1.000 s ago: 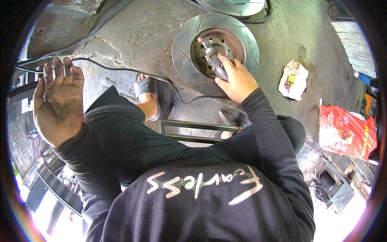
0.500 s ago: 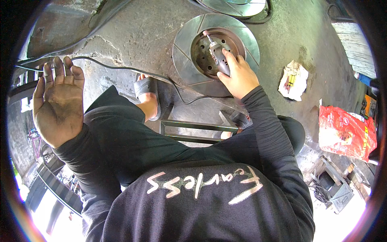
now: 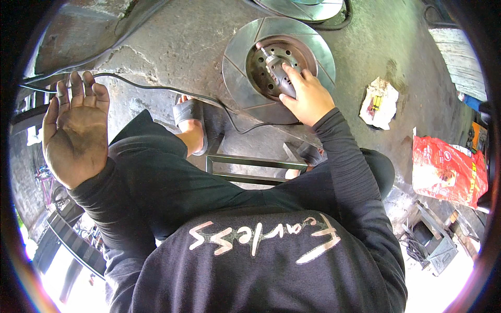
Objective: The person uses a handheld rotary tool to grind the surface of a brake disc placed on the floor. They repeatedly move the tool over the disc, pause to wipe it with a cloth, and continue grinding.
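Observation:
My right hand grips a grey rotary tool with a small tip over the rusty hub of a slotted metal brake disc on the floor. A black cord runs across the floor toward the tool. My left hand is raised at the left, palm up, fingers stretched out and apart, holding nothing, its skin darkened with grime. My sandalled left foot is beside the cord, near the disc.
A second disc and a hose lie beyond. At the right are a crumpled paper with a small yellow object, a red bag and grey metal pieces. A metal frame sits between my legs.
The tool in my right hand shifted slightly right half a second ago and has now moved back leftward over the hub. My left hand stays almost still, open.

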A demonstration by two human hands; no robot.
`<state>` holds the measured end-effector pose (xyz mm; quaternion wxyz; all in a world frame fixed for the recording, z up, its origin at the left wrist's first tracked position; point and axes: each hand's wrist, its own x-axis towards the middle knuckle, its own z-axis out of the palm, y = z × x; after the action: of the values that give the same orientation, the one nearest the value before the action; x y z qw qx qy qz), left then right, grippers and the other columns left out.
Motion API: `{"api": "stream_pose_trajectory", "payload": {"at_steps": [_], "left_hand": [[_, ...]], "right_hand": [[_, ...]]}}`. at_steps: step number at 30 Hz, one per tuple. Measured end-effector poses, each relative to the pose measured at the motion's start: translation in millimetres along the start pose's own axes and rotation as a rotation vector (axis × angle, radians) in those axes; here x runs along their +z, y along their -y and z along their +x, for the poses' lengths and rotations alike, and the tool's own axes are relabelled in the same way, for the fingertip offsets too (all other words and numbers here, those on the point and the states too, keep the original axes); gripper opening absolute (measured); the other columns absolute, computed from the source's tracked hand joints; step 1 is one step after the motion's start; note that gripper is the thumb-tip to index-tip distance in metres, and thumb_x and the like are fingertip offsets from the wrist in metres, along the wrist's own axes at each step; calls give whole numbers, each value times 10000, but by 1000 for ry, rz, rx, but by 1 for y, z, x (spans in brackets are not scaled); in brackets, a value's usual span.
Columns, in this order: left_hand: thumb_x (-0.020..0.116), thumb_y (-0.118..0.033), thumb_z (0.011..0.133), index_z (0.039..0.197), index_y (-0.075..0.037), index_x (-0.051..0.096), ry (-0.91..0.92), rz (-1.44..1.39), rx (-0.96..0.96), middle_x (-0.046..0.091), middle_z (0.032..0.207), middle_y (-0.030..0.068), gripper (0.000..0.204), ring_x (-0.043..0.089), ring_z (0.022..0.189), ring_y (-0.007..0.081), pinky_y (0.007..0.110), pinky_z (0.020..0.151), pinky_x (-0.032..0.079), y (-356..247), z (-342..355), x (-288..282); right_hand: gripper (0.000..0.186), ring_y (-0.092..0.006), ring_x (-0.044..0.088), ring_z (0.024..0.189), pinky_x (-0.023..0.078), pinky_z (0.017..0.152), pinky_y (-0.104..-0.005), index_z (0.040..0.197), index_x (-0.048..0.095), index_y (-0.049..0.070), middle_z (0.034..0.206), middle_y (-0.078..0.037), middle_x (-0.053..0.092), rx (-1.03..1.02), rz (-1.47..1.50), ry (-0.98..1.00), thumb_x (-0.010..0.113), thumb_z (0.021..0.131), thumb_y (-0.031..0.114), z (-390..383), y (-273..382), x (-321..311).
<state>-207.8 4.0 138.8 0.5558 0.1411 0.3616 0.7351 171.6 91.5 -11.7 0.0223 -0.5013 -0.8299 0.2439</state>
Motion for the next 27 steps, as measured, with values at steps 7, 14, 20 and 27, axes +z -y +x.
{"api": "stream_pose_trajectory", "payload": {"at_steps": [7, 14, 20, 27], "left_hand": [[486, -147, 925, 1239, -33, 411, -8, 4, 12, 464, 1278, 193, 342, 444, 1227, 325, 486, 1019, 350, 1, 1, -2], [473, -146, 926, 1263, -32, 391, -23, 38, 33, 446, 1293, 195, 365, 429, 1234, 325, 485, 1032, 337, -2, -1, -2], [475, -142, 924, 1278, -32, 383, -21, 41, 30, 427, 1317, 192, 382, 425, 1236, 322, 487, 1035, 334, 2, 2, -3], [483, -134, 920, 1299, -41, 375, -31, 53, 40, 415, 1338, 185, 405, 411, 1254, 319, 487, 1041, 328, -4, -1, -3]], "right_hand": [[648, -387, 593, 988, 510, 824, -451, 1366, 426, 159, 1107, -208, 548, -21, 11, 66, 678, 783, 286, -1, -8, -7], [645, -389, 594, 999, 506, 837, -445, 1364, 431, 160, 1112, -219, 551, -42, 31, 81, 678, 782, 286, 5, -8, -11], [658, -373, 590, 986, 492, 847, -424, 1377, 424, 162, 1091, -202, 557, -100, 77, 98, 680, 781, 272, 4, -23, -11], [657, -371, 586, 990, 485, 849, -421, 1374, 438, 170, 1085, -197, 560, -108, 71, 95, 686, 774, 265, 10, -21, -15]]}}
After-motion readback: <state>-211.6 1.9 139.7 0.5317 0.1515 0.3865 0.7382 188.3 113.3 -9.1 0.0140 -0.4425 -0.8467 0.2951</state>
